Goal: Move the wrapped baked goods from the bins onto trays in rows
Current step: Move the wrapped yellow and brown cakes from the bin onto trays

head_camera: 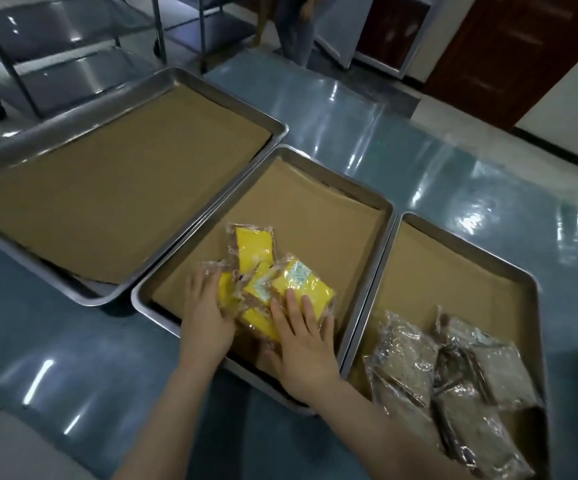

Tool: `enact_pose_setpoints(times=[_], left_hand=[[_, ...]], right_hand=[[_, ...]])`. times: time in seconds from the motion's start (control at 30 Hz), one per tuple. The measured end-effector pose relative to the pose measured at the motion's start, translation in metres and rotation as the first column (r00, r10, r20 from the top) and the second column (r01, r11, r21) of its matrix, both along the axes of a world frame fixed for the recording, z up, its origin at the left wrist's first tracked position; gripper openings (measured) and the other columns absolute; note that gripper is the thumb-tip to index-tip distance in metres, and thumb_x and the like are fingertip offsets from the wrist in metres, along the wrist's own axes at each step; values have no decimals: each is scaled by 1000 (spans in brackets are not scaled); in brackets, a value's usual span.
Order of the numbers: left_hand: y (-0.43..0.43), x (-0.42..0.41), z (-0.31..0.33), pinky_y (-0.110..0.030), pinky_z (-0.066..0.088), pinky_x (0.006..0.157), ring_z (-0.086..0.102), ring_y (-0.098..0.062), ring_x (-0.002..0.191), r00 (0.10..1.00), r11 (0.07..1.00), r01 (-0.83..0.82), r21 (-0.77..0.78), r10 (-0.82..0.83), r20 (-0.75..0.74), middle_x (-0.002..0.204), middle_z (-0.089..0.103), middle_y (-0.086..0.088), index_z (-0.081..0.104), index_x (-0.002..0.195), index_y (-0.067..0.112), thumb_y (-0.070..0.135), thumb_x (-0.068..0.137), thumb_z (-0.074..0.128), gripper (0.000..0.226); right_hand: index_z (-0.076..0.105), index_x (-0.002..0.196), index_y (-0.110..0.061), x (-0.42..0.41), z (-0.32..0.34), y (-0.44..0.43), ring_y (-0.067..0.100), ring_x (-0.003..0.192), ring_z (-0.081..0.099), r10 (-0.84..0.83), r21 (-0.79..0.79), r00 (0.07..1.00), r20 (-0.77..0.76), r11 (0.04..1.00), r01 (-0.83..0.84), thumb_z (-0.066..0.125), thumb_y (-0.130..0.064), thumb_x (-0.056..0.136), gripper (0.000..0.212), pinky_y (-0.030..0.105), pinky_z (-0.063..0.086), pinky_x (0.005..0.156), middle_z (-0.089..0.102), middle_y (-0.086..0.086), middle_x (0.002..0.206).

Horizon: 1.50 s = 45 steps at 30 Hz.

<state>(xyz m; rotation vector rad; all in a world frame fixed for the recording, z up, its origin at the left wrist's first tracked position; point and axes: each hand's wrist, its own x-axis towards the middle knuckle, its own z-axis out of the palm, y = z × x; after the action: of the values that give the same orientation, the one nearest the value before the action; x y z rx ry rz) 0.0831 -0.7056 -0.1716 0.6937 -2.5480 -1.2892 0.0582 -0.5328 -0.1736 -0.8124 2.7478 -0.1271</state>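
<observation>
Both of the person's forearms reach over the near rim of the middle tray (pixel 142 296), and everything is easiest placed from that tray. The right hand (pixel 303 344) lies flat on a heap of yellow wrapped cakes (pixel 273 282), fingers straight and spread, pressing down rather than gripping. The left hand (pixel 207 313) meets the heap's left side, its fingers stretched onto the crinkled wrap; as far as I can see they close round no single packet. My guess is that the two hands are bracketing the heap to steady it and then fan it out, since the slippery wraps overlap at all angles and no row is laid yet.

The heap sits at the near end of the middle tray, on brown paper, with the far stretch of paper bare, presumably where rows will go.

Just right of the middle tray, rim beside rim, the right tray (pixel 453 265) holds dark speckled wrapped cakes (pixel 453 375), also heaped at its near end. To the left and slightly beyond stands the larger left tray (pixel 107 188), paper-lined.

All three rest on a glossy blue table (pixel 384 133). Beyond the middle tray are a wheeled steel rack (pixel 55 64) and a standing person (pixel 294 29). I see no bins.
</observation>
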Motion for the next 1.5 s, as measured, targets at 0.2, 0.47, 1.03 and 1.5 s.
enact_pose_setpoints(times=[0.2,0.47,1.03,1.5], left_hand=[[2,9,6,-46,38,101,29,-29,137,997,998,56,-6,-56,52,148,35,-7,32,142,34,17,89,59,62],[41,13,44,-47,19,114,11,-22,144,950,921,309,-236,-308,43,154,26,2,27,146,28,19,91,55,63],[233,-5,198,-29,27,109,47,-23,124,648,588,521,-619,-744,-162,133,54,-5,54,130,11,5,85,61,46],[495,17,183,-2,18,99,40,5,117,614,636,618,-463,-757,-221,130,52,11,56,126,23,16,90,58,36]], right_hand=[[-15,145,-45,-34,7,14,29,131,-41,-25,71,992,127,997,16,49,-73,77,97,59,-26,102,-38,-2,149],[43,138,-34,-36,69,54,17,146,1,-148,-311,986,75,936,165,54,-41,92,48,56,-5,115,21,-5,157],[65,116,-22,20,274,327,19,109,57,-292,-305,856,-426,937,168,58,-26,91,26,29,39,93,65,-3,115],[67,112,-26,56,237,623,11,96,58,-466,-351,833,-298,865,358,62,-22,89,24,21,36,76,65,-12,104]])
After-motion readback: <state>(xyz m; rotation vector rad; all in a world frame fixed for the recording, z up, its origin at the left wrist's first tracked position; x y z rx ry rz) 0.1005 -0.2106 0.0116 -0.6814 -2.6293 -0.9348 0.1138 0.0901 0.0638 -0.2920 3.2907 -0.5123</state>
